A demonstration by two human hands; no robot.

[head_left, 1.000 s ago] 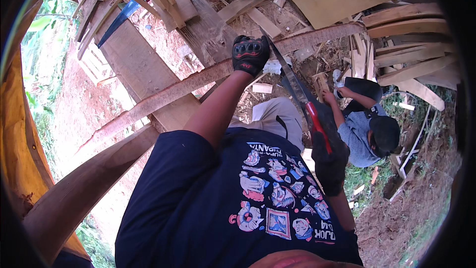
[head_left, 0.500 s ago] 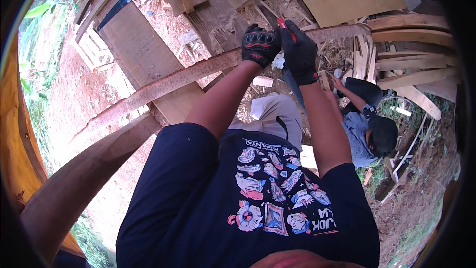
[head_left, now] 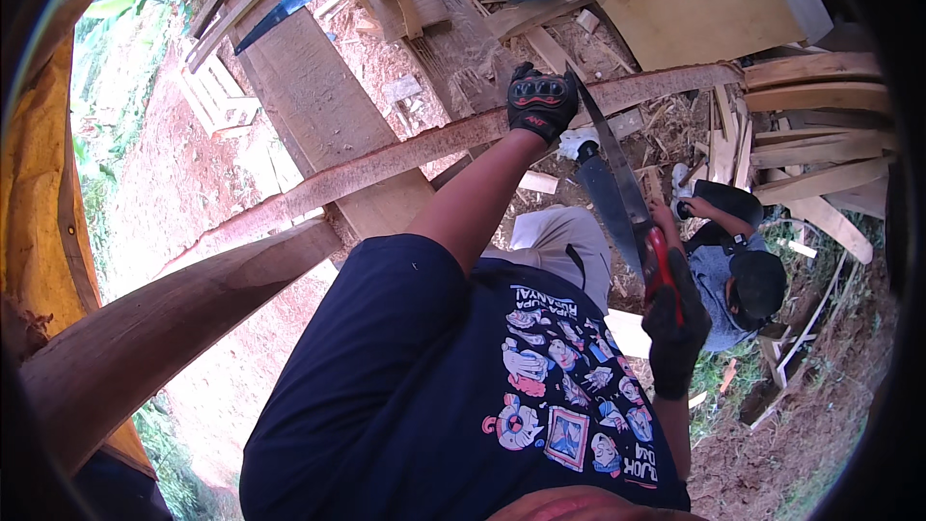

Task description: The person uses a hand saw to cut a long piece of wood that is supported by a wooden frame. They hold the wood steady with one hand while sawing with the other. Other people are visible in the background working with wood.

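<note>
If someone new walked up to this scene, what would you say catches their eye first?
The left hand, in a black glove, presses on a long rough plank running across the middle. The right hand, also gloved, grips a red-handled saw whose blade angles up to the plank. Below on the right, another person crouches on red earth beside stacked boards.

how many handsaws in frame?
2. One handsaw with a red handle is in the right hand, its blade against the long wooden beam that the left hand steadies. A blue-bladed saw lies top left. More may be hidden among the scrap.
</note>
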